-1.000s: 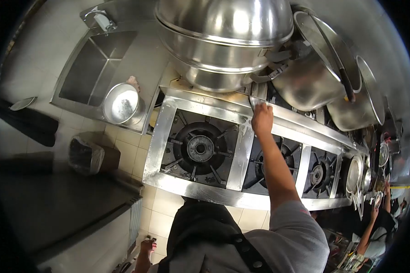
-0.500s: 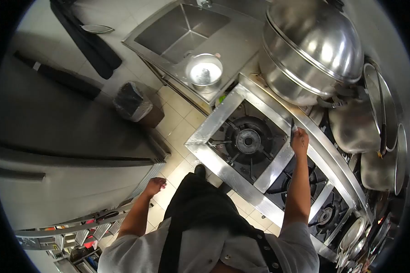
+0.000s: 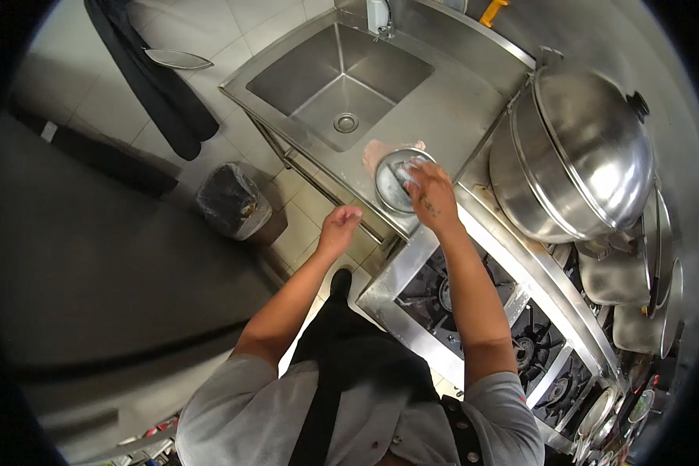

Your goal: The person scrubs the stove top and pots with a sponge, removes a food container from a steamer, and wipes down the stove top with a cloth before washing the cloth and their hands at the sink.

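Observation:
A small round metal pot [image 3: 387, 196] stands on the steel counter by the sink, white suds showing inside it. My right hand [image 3: 433, 194] reaches over its rim with fingers bent into the mouth. Something greyish-white, perhaps foam or a scrubber, shows at the fingertips; the fingers hide most of it. Behind the pot lies a pinkish cloth-like piece [image 3: 374, 153]. My left hand [image 3: 342, 227] hovers in front of the counter edge, apart from the pot, its fingers curled with nothing visible in them.
The steel sink [image 3: 299, 101] is at the upper left of the counter. A large domed steamer pot [image 3: 571, 155] stands right, beside the stove [image 3: 474, 291]. Below the counter, a lined bin [image 3: 237, 206] is on the floor. More pans [image 3: 617, 276] stack at the far right.
My right hand has left the stove and reached into the pot. My left hand has risen toward the counter. The view has moved closer to the sink.

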A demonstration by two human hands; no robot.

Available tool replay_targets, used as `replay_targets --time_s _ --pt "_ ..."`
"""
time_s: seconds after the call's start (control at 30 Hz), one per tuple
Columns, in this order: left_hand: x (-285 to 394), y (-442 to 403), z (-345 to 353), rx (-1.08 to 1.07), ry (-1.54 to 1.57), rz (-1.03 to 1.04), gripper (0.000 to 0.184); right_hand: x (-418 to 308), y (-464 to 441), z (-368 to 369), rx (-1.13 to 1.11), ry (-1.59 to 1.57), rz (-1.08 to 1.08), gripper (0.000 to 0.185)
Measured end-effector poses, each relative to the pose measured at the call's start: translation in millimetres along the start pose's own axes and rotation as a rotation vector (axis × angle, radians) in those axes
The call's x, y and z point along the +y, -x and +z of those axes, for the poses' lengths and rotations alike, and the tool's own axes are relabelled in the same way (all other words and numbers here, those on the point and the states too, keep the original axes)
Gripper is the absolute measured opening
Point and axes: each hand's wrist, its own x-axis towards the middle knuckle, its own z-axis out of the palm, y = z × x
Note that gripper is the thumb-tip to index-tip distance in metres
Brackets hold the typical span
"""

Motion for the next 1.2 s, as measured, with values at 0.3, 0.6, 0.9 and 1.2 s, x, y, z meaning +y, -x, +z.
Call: replay_targets --time_s 0.3,0.6,0.9,1.2 --pt "-1.6 -103.2 27.2 -0.133 -0.276 -0.070 0.038 3.5 76.1 20.4 0.441 -0.272 0.631 0.022" --pt "46.3 -105.3 35.7 -0.127 -0.071 -0.320 0.016 -14.7 174.9 36.0 0.342 -0.354 0.865 0.022" --pt "117.9 -212.3 -68.8 -0.168 0.103 -0.462 0.028 -28.2 96.5 59.5 0.266 -0.046 0.667 0.039" --pt "144.2 -495.7 -158.9 0.104 0.037 -0.251 0.020 13.1 -96.6 146.5 -0.174 0.317 0.872 0.088"
